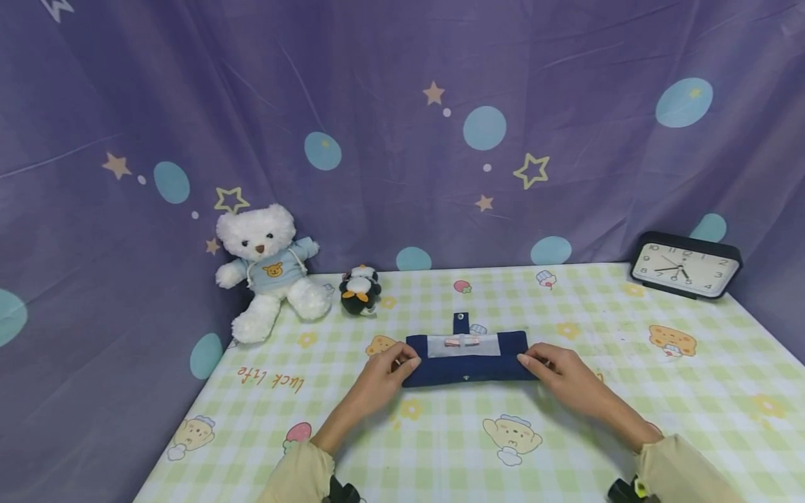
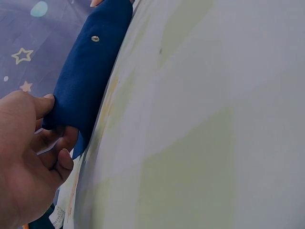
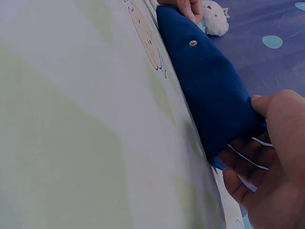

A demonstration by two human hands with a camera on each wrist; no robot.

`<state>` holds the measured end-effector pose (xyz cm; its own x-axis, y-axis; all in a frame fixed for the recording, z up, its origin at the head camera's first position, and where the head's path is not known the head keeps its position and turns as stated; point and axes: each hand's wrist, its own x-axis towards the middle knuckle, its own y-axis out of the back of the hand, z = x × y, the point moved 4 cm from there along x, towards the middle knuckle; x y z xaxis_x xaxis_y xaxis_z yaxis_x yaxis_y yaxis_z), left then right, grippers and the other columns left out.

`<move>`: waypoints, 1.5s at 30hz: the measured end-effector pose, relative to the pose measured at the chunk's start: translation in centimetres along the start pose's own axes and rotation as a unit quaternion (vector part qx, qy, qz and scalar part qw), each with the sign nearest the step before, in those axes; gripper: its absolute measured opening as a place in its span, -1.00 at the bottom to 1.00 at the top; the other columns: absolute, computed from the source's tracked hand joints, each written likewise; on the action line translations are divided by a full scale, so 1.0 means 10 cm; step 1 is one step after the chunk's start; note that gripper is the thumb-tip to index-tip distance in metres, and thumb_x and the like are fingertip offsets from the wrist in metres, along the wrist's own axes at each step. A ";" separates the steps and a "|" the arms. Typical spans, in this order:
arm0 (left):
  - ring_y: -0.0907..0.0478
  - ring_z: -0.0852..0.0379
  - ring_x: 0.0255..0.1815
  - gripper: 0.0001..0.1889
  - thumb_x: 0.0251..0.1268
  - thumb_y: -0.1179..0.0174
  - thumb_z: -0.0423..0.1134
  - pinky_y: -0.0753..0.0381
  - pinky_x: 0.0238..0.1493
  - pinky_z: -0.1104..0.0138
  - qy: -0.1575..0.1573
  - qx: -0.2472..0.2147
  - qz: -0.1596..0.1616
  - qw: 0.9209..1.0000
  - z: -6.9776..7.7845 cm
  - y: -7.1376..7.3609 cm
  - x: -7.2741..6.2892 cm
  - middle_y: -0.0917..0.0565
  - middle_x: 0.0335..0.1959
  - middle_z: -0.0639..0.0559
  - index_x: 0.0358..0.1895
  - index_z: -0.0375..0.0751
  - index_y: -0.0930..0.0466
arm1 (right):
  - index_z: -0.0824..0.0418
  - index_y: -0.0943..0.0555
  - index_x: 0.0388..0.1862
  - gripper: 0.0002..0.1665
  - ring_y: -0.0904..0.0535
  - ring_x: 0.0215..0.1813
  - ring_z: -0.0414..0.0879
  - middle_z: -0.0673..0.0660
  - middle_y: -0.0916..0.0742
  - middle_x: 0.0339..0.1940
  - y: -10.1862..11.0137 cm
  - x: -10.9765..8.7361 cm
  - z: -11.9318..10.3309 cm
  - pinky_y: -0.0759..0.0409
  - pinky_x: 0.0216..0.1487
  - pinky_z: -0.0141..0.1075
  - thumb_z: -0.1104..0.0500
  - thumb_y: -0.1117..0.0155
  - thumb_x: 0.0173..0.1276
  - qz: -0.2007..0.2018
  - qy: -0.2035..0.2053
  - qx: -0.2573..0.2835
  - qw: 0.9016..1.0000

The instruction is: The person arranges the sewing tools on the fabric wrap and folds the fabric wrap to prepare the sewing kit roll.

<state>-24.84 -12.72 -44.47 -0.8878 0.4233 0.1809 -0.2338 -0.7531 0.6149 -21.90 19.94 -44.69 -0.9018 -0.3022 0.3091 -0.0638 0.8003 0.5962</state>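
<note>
A navy fabric pouch (image 1: 440,372), folded over lengthwise, lies crosswise on the table. Its upper side has a pale grey panel (image 1: 489,346) with a small pinkish strip (image 1: 462,342). A strap (image 1: 461,322) with a metal snap sticks out from its far edge, and another snap (image 2: 95,38) sits on the near fold. My left hand (image 1: 381,372) pinches the left end, thumb on top and fingers tucked under the fold. At the opposite end, my right hand (image 1: 564,375) grips the fabric the same way, fingers partly inside the fold in the right wrist view.
A white teddy bear (image 1: 270,269) in a blue top sits at the table's back left, beside a small penguin plush (image 1: 360,290). On the back right stands a black-framed clock (image 1: 685,265). A green checked cloth (image 1: 440,447) covers the table; a purple curtain (image 1: 390,84) hangs behind.
</note>
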 end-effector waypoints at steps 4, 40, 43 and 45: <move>-0.52 0.16 -0.36 -0.81 0.64 -0.10 -0.11 -0.52 -0.29 0.28 0.003 -0.009 0.000 1.000 -0.01 0.00 0.02 -0.61 -0.30 0.15 -0.04 -0.10 -0.64 | 0.04 -0.51 -0.43 -0.65 -0.34 -0.53 -0.23 -0.07 -0.46 -0.56 0.00 0.02 0.01 -0.36 -0.45 -0.29 0.06 -0.14 0.65 -0.003 -0.005 0.017 1.000; -0.41 0.17 -0.48 -0.78 0.57 -0.20 -0.08 -0.43 -0.42 0.33 0.042 -0.021 -0.019 0.999 -0.03 0.00 0.04 -0.54 -0.43 0.07 0.04 -0.13 -0.62 | 0.15 -0.56 -0.30 -0.73 -0.36 -0.52 -0.17 0.00 -0.48 -0.54 -0.04 0.16 0.07 -0.38 -0.45 -0.29 0.08 -0.14 0.66 0.025 -0.047 0.032 0.998; -0.42 0.16 -0.47 -0.77 0.57 -0.20 -0.08 -0.44 -0.41 0.33 0.036 -0.018 -0.024 0.999 -0.02 0.01 0.03 -0.56 -0.42 0.08 0.05 -0.15 -0.62 | 0.18 -0.56 -0.15 -0.81 -0.36 -0.53 -0.17 0.01 -0.47 -0.54 -0.04 0.16 0.07 -0.39 -0.46 -0.29 0.11 -0.13 0.66 0.026 -0.039 0.038 0.998; -0.42 0.17 -0.47 -0.78 0.58 -0.19 -0.09 -0.44 -0.40 0.33 0.035 -0.017 -0.024 0.999 -0.02 0.01 0.03 -0.55 -0.42 0.08 0.04 -0.14 -0.63 | 0.18 -0.55 -0.07 -0.86 -0.36 -0.53 -0.18 0.00 -0.47 -0.53 -0.04 0.16 0.06 -0.40 -0.47 -0.29 0.14 -0.11 0.67 0.024 -0.022 0.037 0.999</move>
<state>-25.22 -12.76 -44.53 -0.9006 0.4237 0.0970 -0.2886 -0.7497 0.5955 -23.58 19.45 -44.92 -0.9225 -0.2406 0.3018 -0.0497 0.8496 0.5251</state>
